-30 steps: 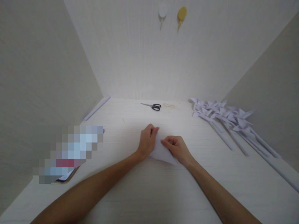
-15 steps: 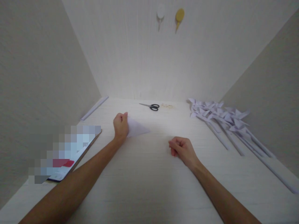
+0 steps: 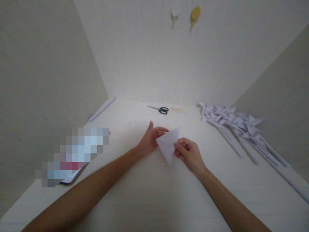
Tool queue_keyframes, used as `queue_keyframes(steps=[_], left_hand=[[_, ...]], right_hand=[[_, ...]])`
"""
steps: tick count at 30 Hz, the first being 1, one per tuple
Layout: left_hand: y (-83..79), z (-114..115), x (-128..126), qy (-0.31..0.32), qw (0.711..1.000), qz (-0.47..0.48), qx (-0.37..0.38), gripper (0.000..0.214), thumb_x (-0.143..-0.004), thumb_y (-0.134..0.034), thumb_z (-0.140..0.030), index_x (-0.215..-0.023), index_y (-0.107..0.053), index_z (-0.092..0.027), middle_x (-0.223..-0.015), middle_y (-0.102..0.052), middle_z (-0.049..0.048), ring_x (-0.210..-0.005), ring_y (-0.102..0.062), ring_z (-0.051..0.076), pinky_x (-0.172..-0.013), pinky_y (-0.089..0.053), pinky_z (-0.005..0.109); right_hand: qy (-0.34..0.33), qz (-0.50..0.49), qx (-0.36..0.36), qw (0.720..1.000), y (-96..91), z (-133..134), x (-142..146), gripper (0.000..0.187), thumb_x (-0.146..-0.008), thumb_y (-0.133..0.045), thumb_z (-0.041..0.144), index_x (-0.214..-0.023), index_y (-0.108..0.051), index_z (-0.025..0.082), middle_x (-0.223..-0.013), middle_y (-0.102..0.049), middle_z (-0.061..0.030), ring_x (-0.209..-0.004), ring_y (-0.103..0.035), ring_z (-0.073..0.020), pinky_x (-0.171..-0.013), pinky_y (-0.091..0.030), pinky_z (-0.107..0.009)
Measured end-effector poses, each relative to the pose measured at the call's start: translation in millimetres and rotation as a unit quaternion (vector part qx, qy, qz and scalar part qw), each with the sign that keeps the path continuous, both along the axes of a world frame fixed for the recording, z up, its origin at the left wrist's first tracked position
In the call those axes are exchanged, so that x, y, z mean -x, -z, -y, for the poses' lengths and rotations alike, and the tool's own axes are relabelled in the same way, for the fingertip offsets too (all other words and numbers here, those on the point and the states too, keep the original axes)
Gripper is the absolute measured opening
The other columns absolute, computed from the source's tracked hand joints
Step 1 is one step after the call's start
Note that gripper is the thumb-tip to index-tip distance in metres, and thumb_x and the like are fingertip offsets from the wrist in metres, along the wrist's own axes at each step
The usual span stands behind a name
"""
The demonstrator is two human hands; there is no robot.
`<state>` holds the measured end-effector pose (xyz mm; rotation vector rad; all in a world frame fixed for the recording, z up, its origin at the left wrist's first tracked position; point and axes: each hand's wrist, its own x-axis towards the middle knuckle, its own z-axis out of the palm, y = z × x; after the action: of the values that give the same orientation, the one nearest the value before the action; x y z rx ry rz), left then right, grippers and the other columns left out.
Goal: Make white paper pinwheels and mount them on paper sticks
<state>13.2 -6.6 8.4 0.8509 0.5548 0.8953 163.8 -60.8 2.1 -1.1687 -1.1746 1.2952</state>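
A white paper folded into a triangle (image 3: 168, 144) is held up just above the pale table (image 3: 154, 196) between both hands. My left hand (image 3: 150, 140) pinches its left edge, thumb and fingers closed on the paper. My right hand (image 3: 188, 153) grips the right edge with curled fingers. The triangle's point hangs downward between the two hands.
Black-handled scissors (image 3: 160, 109) lie at the back of the table. A pile of white paper pinwheels on rolled paper sticks (image 3: 238, 125) lies at the right. A blurred flat item (image 3: 74, 154) sits at the left, a paper strip (image 3: 101, 109) along the left wall.
My left hand has brought the folded paper from the left back to the middle, and my right hand has taken hold of its other edge.
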Motion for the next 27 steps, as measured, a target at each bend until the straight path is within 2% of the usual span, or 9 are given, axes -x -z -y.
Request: queue_keyframes(steps=[3,6,8,11,13,14,16,21,27], left_hand=[[4.6,1.7,-0.7,0.018,1.000,0.020,0.001,0.058,-0.054,-0.050,-0.064,-0.079,-0.060,-0.014,-0.072,-0.061,0.0055,-0.068,-0.055,0.015,-0.065,-0.040,0.028],[12.7,4.3,-4.4,0.013,0.996,-0.069,-0.055,0.042,-0.049,-0.069,-0.039,-0.080,-0.062,-0.011,-0.071,-0.063,0.0047,-0.068,-0.056,0.014,-0.068,-0.040,0.027],[16.3,3.8,-5.3,-0.032,0.993,-0.096,-0.067,0.034,-0.053,-0.069,-0.032,-0.077,-0.063,-0.010,-0.070,-0.063,0.0048,-0.065,-0.056,0.014,-0.066,-0.040,0.026],[15.3,-0.7,-2.8,-0.100,0.992,-0.065,-0.035,0.028,-0.058,-0.065,-0.031,-0.074,-0.062,-0.008,-0.072,-0.064,0.0068,-0.063,-0.057,0.013,-0.063,-0.042,0.025],[12.0,-4.4,0.3,-0.125,0.991,-0.048,-0.015,0.026,-0.060,-0.064,-0.030,-0.074,-0.061,-0.008,-0.070,-0.064,0.0074,-0.057,-0.057,0.012,-0.058,-0.043,0.024],[10.4,-5.8,1.7,-0.135,0.990,-0.045,-0.011,0.025,-0.060,-0.063,-0.029,-0.073,-0.060,-0.008,-0.068,-0.063,0.0069,-0.053,-0.055,0.010,-0.053,-0.042,0.023],[8.1,-7.5,3.5,-0.148,0.988,-0.049,-0.014,0.023,-0.061,-0.062,-0.029,-0.071,-0.059,-0.008,-0.062,-0.061,0.0048,-0.045,-0.051,0.007,-0.045,-0.037,0.020],[9.4,-8.3,3.5,-0.162,0.984,-0.068,-0.022,0.020,-0.062,-0.059,-0.029,-0.063,-0.056,-0.009,-0.052,-0.055,0.0008,-0.036,-0.040,0.004,-0.036,-0.027,0.019],[11.0,-10.4,3.4,-0.155,0.985,-0.075,-0.015,0.016,-0.062,-0.057,-0.025,-0.059,-0.053,-0.010,-0.050,-0.052,0.0005,-0.037,-0.040,0.004,-0.036,-0.024,0.019]], right_hand=[[0.048,-0.038,0.003,0.998,-0.4,-2.6,1.9,0.021,-0.061,-0.066,0.030,-0.064,-0.051,0.016,-0.052,-0.061,0.0021,-0.050,-0.059,-0.0099,-0.044,-0.043,-0.016],[0.051,-0.031,0.003,0.998,-4.1,-9.3,4.7,0.022,-0.059,-0.067,0.030,-0.064,-0.052,0.016,-0.054,-0.063,0.0001,-0.054,-0.061,-0.0118,-0.048,-0.046,-0.018],[0.008,0.000,-0.003,1.000,-9.2,-20.1,3.1,0.021,-0.060,-0.066,0.031,-0.065,-0.054,0.015,-0.057,-0.064,-0.0011,-0.054,-0.061,-0.0119,-0.050,-0.047,-0.019],[-0.083,0.079,-0.009,0.993,-18.8,-50.5,-5.6,0.020,-0.062,-0.063,0.032,-0.069,-0.057,0.014,-0.062,-0.065,-0.0031,-0.054,-0.060,-0.0116,-0.051,-0.047,-0.021],[-0.033,0.143,-0.054,0.988,-23.7,-79.2,-11.6,0.017,-0.065,-0.059,0.030,-0.071,-0.058,0.014,-0.067,-0.065,-0.0041,-0.052,-0.058,-0.0099,-0.050,-0.046,-0.021],[0.013,0.205,-0.082,0.975,-25.0,-94.8,-13.4,0.016,-0.068,-0.055,0.029,-0.072,-0.058,0.014,-0.070,-0.065,-0.0047,-0.050,-0.057,-0.0093,-0.048,-0.045,-0.021],[0.078,0.385,-0.117,0.912,-25.1,-125.6,-13.7,0.017,-0.072,-0.049,0.026,-0.077,-0.059,0.013,-0.073,-0.064,-0.0053,-0.051,-0.056,-0.0098,-0.048,-0.044,-0.022],[0.110,0.476,-0.150,0.859,-16.8,-181.8,-0.1,0.013,-0.069,-0.052,0.018,-0.077,-0.061,0.014,-0.085,-0.062,-0.0081,-0.073,-0.057,-0.0165,-0.070,-0.043,-0.030],[0.100,0.530,-0.137,0.831,-4.7,-205.0,11.0,0.013,-0.069,-0.052,0.017,-0.079,-0.060,0.014,-0.092,-0.057,-0.0112,-0.090,-0.051,-0.0208,-0.078,-0.037,-0.032]])
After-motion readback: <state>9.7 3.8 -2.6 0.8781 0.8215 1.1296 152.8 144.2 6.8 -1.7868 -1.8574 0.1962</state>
